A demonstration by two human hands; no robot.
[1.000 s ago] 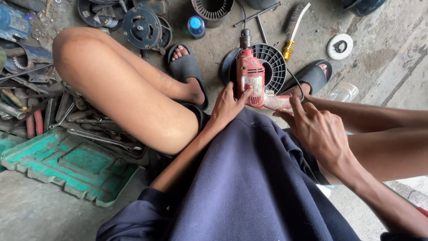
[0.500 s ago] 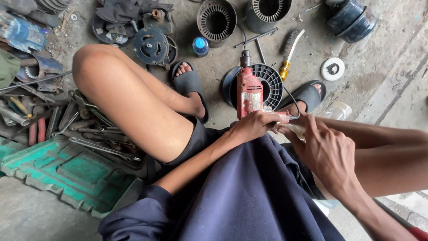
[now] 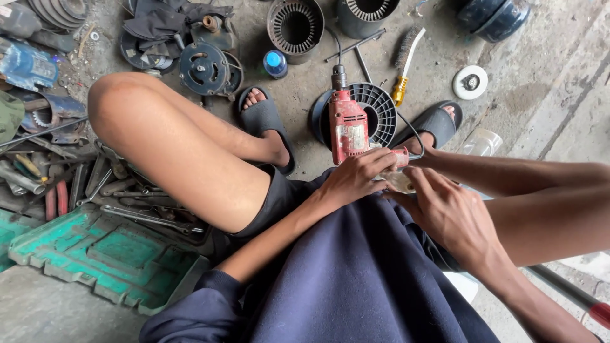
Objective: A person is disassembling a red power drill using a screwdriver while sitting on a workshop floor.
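Note:
A red electric drill [image 3: 347,130] stands nose-up between my knees, its black chuck pointing away from me. My left hand [image 3: 356,178] is closed around the drill's handle end. My right hand [image 3: 445,213] sits just beside it, fingers curled on a small pale part [image 3: 400,182] at the drill's base. What exactly the fingers pinch is hidden. I sit with both legs bent, feet in dark slippers [image 3: 267,121].
A black round fan cover [image 3: 375,111] lies under the drill. A wire brush with a yellow handle [image 3: 405,67], motor housings [image 3: 295,25], a white disc [image 3: 471,82] and a blue-capped bottle [image 3: 275,63] lie beyond. Spanners [image 3: 146,216] and a green tool case [image 3: 108,251] are at left.
My left hand has slid down from the drill's body to its handle end. My right hand has closed in against it. The view has tilted upward.

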